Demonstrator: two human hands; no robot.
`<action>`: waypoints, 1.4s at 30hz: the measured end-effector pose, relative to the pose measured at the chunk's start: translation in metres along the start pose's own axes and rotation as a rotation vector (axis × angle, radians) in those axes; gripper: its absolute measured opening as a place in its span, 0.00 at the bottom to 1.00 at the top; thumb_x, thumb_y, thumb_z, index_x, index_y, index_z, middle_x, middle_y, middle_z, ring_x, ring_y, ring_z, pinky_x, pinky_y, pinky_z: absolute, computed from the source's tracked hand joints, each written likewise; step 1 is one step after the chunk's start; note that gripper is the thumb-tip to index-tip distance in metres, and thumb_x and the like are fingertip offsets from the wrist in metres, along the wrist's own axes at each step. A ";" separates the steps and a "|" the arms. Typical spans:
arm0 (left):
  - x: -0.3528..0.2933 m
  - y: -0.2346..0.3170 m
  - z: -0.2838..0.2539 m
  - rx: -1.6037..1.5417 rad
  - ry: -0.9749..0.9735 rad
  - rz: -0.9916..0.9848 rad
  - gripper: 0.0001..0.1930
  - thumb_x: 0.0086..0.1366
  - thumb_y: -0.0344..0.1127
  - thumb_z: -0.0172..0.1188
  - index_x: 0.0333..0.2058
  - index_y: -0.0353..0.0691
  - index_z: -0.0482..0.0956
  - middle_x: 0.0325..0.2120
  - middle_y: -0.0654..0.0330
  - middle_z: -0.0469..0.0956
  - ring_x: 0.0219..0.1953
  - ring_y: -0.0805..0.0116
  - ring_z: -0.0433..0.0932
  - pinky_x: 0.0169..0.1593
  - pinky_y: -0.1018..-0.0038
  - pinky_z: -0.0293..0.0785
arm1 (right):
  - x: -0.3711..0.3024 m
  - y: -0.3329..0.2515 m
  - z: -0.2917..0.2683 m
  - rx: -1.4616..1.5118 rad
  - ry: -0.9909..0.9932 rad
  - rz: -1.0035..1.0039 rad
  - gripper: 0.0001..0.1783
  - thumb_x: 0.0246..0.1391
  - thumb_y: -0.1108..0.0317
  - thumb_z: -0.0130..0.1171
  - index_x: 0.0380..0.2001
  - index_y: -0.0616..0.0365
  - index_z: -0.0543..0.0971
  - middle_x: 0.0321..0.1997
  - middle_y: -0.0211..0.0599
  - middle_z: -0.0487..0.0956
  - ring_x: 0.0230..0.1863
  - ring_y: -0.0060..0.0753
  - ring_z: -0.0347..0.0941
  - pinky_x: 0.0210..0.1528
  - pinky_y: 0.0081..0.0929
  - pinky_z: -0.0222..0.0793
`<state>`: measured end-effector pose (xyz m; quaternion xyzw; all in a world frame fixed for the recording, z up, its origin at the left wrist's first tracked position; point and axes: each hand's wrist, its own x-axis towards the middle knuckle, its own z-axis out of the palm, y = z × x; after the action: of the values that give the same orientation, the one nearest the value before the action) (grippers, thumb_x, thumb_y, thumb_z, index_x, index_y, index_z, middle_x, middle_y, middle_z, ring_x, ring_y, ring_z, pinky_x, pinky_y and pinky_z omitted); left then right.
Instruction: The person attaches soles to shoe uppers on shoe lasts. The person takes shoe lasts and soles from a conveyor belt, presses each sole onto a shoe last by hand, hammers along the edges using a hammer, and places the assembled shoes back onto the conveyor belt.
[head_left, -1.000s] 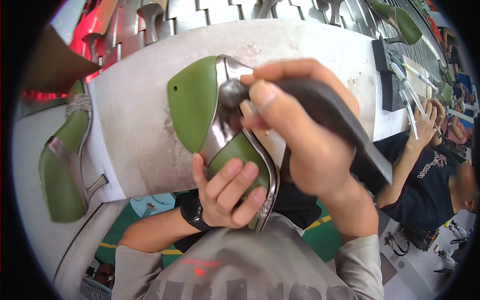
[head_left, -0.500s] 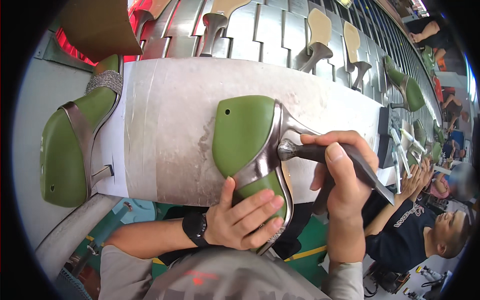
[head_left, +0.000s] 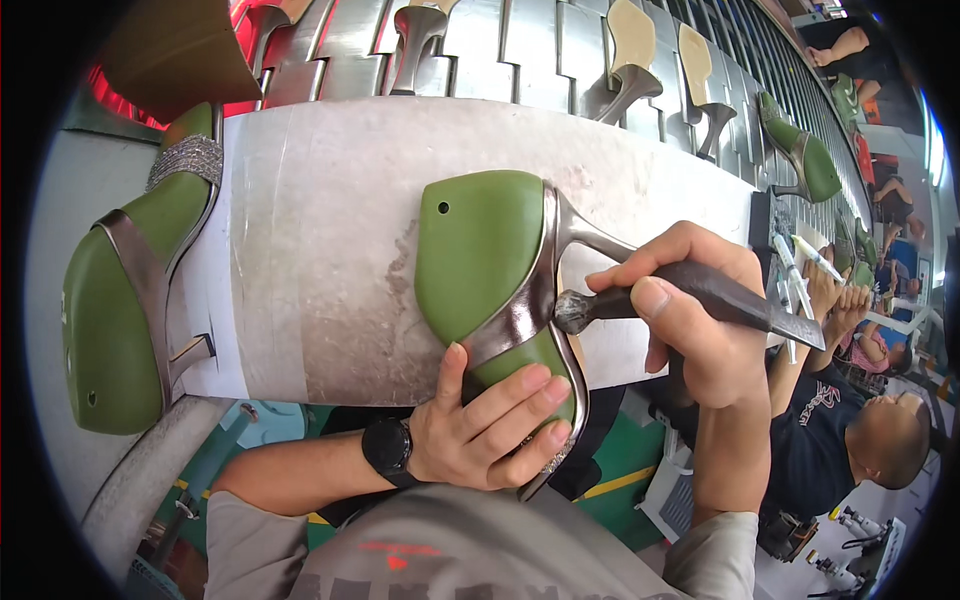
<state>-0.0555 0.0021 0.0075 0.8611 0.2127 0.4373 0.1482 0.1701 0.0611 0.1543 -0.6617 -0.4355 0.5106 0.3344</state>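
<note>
A high-heeled sandal (head_left: pixel 512 330) with a metallic bronze strap lies on its side, fitted on a green shoe last (head_left: pixel 480 255). My left hand (head_left: pixel 490 430) is wrapped over its lower part, fingers spread along the green surface and sole edge. A glittery band partly shows below those fingers. My right hand (head_left: pixel 700 310) grips a dark shoemaker's hammer (head_left: pixel 690 285) around its head. The hammer's rounded face touches or nearly touches the strap's edge by the sole; its flat, blade-like end points right. Most of the handle is hidden behind my hand.
The sandal rests on a pale, stained work board (head_left: pixel 330 250). Another sandal on a green last (head_left: pixel 115 310) stands at the left. Beyond the board, a metal slat conveyor (head_left: pixel 480 60) carries several heeled soles. Syringes (head_left: pixel 795 285) lie at the right, near a seated person (head_left: pixel 835 430).
The hammer and my right hand have shifted slightly right, the flat end swinging outward and up. My left hand keeps its hold on the sandal. The whole view has moved a little.
</note>
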 end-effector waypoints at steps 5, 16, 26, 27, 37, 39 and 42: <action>-0.002 -0.005 0.001 0.031 0.020 0.044 0.18 0.75 0.40 0.60 0.59 0.49 0.68 0.59 0.62 0.78 0.66 0.63 0.76 0.76 0.26 0.43 | 0.000 0.001 -0.003 0.006 -0.028 0.029 0.12 0.58 0.65 0.69 0.35 0.65 0.84 0.30 0.35 0.87 0.21 0.13 0.74 0.19 0.16 0.69; -0.006 -0.007 -0.002 0.062 0.018 0.042 0.18 0.74 0.36 0.60 0.58 0.47 0.68 0.60 0.55 0.78 0.66 0.56 0.76 0.75 0.27 0.47 | -0.016 0.012 0.009 -0.005 0.046 -0.032 0.14 0.61 0.62 0.68 0.35 0.65 0.83 0.31 0.38 0.86 0.19 0.14 0.72 0.19 0.17 0.68; -0.015 -0.011 -0.011 0.065 -0.036 0.067 0.32 0.67 0.41 0.70 0.64 0.44 0.64 0.66 0.43 0.70 0.71 0.41 0.68 0.77 0.31 0.45 | -0.041 0.108 -0.045 -0.997 0.524 -0.659 0.20 0.52 0.78 0.67 0.50 0.63 0.83 0.47 0.50 0.87 0.47 0.56 0.84 0.51 0.39 0.79; -0.015 -0.011 -0.009 0.066 -0.054 0.093 0.43 0.62 0.47 0.76 0.68 0.42 0.60 0.68 0.40 0.66 0.73 0.37 0.64 0.76 0.30 0.43 | -0.038 0.130 -0.048 -0.924 0.627 -0.675 0.20 0.51 0.80 0.65 0.50 0.64 0.83 0.49 0.52 0.87 0.50 0.57 0.83 0.54 0.41 0.78; -0.017 -0.009 -0.020 0.110 -0.080 0.092 0.49 0.57 0.48 0.81 0.69 0.41 0.58 0.70 0.35 0.63 0.74 0.33 0.63 0.76 0.29 0.46 | -0.031 0.157 -0.042 -0.620 0.829 -0.715 0.16 0.51 0.79 0.64 0.45 0.65 0.85 0.49 0.50 0.87 0.50 0.52 0.84 0.56 0.40 0.79; -0.016 -0.008 -0.026 0.122 -0.083 0.129 0.54 0.56 0.47 0.82 0.72 0.38 0.55 0.72 0.33 0.60 0.74 0.30 0.62 0.77 0.36 0.50 | -0.029 0.158 -0.042 -0.613 0.840 -0.715 0.15 0.51 0.78 0.65 0.44 0.65 0.85 0.49 0.50 0.87 0.49 0.52 0.84 0.55 0.41 0.79; -0.024 0.011 -0.042 -0.215 -0.056 -0.300 0.61 0.56 0.39 0.83 0.77 0.32 0.48 0.76 0.32 0.51 0.78 0.37 0.56 0.77 0.55 0.56 | -0.027 0.163 -0.047 -0.600 0.851 -0.729 0.14 0.51 0.77 0.66 0.42 0.64 0.85 0.47 0.49 0.87 0.47 0.51 0.84 0.53 0.42 0.79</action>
<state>-0.0999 -0.0166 0.0198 0.8107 0.2864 0.4066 0.3089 0.2514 -0.0281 0.0325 -0.6809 -0.5859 -0.0879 0.4305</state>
